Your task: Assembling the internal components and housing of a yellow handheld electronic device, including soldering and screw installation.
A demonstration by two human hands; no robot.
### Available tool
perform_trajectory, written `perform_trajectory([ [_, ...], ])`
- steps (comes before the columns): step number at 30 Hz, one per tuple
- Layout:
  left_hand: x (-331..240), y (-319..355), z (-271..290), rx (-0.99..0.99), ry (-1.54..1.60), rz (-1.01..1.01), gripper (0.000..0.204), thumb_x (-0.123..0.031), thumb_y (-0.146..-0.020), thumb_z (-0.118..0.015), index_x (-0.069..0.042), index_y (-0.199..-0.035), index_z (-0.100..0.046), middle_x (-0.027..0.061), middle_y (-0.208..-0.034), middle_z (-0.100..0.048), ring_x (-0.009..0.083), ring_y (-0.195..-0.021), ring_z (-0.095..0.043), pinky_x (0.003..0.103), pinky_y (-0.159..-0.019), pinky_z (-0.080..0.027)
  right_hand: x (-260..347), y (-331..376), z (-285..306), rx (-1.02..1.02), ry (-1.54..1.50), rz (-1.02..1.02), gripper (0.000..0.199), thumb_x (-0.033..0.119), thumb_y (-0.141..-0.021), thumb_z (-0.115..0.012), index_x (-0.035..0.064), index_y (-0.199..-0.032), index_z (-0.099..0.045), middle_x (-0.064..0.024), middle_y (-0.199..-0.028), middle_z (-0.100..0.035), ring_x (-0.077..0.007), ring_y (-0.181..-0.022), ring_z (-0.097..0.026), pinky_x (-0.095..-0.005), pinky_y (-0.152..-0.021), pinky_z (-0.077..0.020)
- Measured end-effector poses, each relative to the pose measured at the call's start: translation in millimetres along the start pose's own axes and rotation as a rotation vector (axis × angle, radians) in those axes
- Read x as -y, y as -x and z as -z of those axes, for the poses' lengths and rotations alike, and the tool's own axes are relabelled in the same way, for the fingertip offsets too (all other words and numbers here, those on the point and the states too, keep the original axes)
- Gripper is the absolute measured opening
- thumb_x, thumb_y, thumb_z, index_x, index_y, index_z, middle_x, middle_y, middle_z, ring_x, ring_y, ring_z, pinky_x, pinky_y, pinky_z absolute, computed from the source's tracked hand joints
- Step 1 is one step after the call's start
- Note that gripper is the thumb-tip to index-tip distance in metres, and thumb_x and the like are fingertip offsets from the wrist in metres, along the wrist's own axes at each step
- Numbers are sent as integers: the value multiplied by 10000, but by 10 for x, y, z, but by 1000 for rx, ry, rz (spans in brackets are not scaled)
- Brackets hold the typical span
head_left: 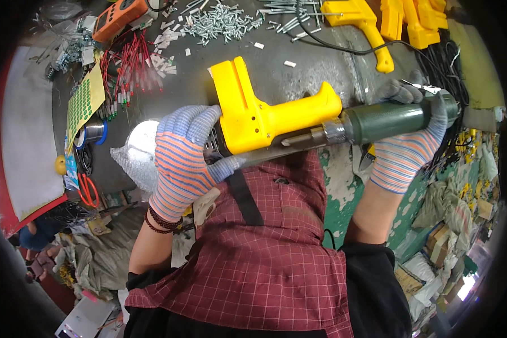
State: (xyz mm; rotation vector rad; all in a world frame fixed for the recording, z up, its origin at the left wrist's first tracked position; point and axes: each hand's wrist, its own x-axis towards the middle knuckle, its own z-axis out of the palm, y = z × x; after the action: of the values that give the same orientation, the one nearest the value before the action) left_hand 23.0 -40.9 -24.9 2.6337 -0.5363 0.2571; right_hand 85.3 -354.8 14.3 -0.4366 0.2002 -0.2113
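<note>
My left hand (183,158), in a striped knit glove, grips the body of a yellow plastic tool housing (259,115) shaped like a pistol grip, held against the near edge of the grey workbench (315,70). My right hand (408,143), gloved the same way, is wrapped around a dark green powered screwdriver (386,119). Its metal tip (298,139) presses against the underside of the housing's handle.
A pile of loose screws (222,21) lies at the bench's far side. More yellow housings (403,22) sit at the far right beside black cables (445,62). Red wires (127,73), an orange meter (118,17), a green dotted sheet (84,104) and red scissors (87,190) lie left.
</note>
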Motion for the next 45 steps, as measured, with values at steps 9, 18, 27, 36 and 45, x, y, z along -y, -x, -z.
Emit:
perform_trajectory([
  [9,-77,-1,13,-38,-52,-12,798,-483,-601,-864,-49,-1215,-598,149,-1105,-630,363,-1041,-590,471,-927,-456,-257,37,126,-257,57,23,360,305,-803,-726,28,-1022,-655,-91,-757,-637,-234,-678,-604,-415,-758,-557],
  [18,-64,0,15,-19,-52,-4,792,-495,-620,-859,-56,-1221,-591,146,-1106,-626,361,-1046,-587,469,-920,-463,-230,2,216,-7,-64,-57,446,239,-812,-734,-33,-1123,-568,-62,-814,-608,-212,-747,-584,-365,-778,-521],
  [27,-54,13,16,-46,2,3,769,-439,-613,-874,-66,-1219,-581,142,-1134,-618,361,-1054,-587,477,-928,-461,-317,-80,243,-70,-116,-75,450,185,-778,-741,-38,-1120,-551,-37,-767,-551,-179,-698,-546,-369,-767,-508],
  [36,-3,-15,66,-21,95,-29,758,-476,-626,-871,-74,-1209,-601,94,-1122,-656,300,-1055,-634,574,-1106,-319,-377,-101,280,-159,-80,-39,560,133,-753,-731,-88,-1217,-508,-25,-732,-480,-152,-663,-495,-360,-776,-488],
  [45,-2,-12,54,14,82,-25,710,-384,-617,-874,-98,-1204,-598,83,-1192,-648,313,-1126,-596,563,-1094,-326,-319,-61,224,-120,-15,12,572,131,-723,-756,-80,-1197,-516,-28,-754,-494,-158,-689,-511,-349,-785,-487],
])
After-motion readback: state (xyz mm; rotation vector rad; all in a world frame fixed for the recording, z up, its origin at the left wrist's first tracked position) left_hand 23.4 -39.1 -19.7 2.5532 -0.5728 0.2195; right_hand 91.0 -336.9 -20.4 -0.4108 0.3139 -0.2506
